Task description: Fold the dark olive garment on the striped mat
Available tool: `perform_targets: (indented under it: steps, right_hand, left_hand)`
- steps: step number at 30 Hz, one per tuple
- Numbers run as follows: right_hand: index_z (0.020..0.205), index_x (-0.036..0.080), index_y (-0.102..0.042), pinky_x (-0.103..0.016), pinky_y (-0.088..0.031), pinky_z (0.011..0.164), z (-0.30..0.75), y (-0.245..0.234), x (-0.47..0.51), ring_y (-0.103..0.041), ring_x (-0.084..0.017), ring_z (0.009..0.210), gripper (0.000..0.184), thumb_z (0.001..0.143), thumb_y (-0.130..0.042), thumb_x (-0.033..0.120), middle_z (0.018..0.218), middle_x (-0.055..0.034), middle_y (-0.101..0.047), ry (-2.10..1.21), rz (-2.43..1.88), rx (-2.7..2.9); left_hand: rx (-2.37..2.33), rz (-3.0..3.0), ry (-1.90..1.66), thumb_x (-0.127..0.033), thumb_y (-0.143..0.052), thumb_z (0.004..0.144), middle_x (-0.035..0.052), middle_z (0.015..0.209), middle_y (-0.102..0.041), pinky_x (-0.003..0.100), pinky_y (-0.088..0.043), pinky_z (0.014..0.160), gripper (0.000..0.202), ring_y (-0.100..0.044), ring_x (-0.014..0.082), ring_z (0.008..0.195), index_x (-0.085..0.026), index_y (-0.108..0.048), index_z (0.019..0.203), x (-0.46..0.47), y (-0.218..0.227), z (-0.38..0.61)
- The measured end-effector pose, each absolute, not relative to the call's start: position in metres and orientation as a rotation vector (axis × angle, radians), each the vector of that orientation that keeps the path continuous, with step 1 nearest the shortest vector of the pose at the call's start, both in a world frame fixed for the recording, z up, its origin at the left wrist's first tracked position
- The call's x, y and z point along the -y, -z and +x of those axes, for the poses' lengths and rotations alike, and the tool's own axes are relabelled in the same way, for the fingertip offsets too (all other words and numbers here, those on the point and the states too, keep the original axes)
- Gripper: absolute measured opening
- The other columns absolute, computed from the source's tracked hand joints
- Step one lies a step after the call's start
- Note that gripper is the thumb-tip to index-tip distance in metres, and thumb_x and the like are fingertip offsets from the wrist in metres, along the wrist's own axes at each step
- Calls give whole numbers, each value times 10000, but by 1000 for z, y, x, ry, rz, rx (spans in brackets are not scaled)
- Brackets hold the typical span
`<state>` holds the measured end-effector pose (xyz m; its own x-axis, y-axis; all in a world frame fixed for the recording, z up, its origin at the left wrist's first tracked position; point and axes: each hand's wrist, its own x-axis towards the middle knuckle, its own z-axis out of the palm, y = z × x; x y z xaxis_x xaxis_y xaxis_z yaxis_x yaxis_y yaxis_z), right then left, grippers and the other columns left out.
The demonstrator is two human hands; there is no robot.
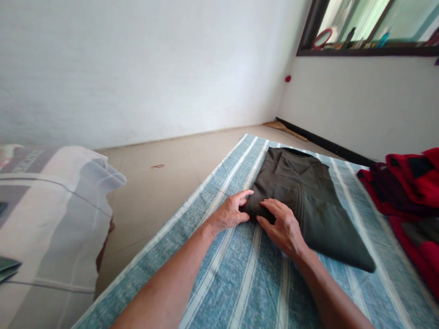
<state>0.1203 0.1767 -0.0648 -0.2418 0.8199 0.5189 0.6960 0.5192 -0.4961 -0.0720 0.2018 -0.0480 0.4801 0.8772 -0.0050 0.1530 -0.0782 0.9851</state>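
1. In the head view we see a dark olive folded garment [305, 201] lying flat on a blue-and-white striped mat [219, 283], right of centre in the frame.
2. Our left hand [230, 211] curls at the garment's near left corner, fingers pinching the edge — likely to keep the fold from slipping.
3. Our right hand [281, 226] lies flat and spread on the same corner, pressing the cloth down, gripping nothing.
4. At the right edge sits a red and black cloth heap [411, 196] — set apart from the folded piece.
5. At lower left a pale pillow [51, 219] rests on the tiled floor [161, 183].
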Motion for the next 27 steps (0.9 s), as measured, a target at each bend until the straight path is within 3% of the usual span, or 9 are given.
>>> perform_targets:
  steps: [4, 13, 18, 21, 23, 27]
  right_hand:
    - [1077, 191, -652, -460, -453, 952, 120, 65, -176, -588, -265, 1094, 309, 801, -598, 317, 1125, -109, -668, -210, -1240, 1995]
    - [1080, 210, -651, -466, -460, 938, 121, 65, -178, -591, -267, 1089, 311, 795, -603, 324, 1117, -107, -670, -262, -1237, 1987]
    - [1072, 212, -652, -461, -458, 945, 121, 65, -178, -590, -266, 1089, 302, 794, -608, 323, 1122, -103, -667, -262, -1248, 1974]
    - [1084, 194, -642, -458, -453, 955, 121, 63, -177, -584, -267, 1093, 308, 799, -599, 302, 1134, -113, -658, -244, -1256, 1998]
    - [1145, 187, -610, -466, -441, 970, 122, 62, -175, -567, -273, 1116, 373, 779, -599, 257, 1173, -117, -637, -209, -1242, 2076]
    - [1290, 165, -513, -499, -413, 988, 122, 60, -172, -499, -310, 1195, 574, 721, -593, 161, 1272, -143, -571, -111, -1228, 2238]
  left_hand:
    - [-949, 1536, -803, -162, -687, 649, 104, 1112, -640, 303, -460, 824, 802, -615, 229, 966, -116, -379, 1388, -201, 49, -70]
    - [-941, 1541, -856, -194, -644, 729, 68, 952, -689, 320, -457, 835, 647, -628, 201, 880, -80, -445, 1334, -202, 49, -69]
    - [-948, 1590, -837, -147, -685, 656, 130, 1274, -579, 347, -425, 956, 827, -555, 250, 1143, -127, -354, 1414, -198, 47, -68]
    - [-1025, 1727, -884, -99, -694, 603, 119, 1393, -477, 352, -349, 1050, 847, -462, 256, 1256, -150, -395, 1394, -196, 47, -65]
    - [-1069, 1796, -913, -107, -694, 604, 101, 1349, -522, 364, -359, 1047, 797, -501, 252, 1212, -161, -441, 1358, -197, 47, -64]
    - [-986, 1642, -875, -170, -664, 695, 81, 1056, -678, 367, -464, 904, 726, -632, 217, 962, -118, -405, 1372, -200, 48, -64]
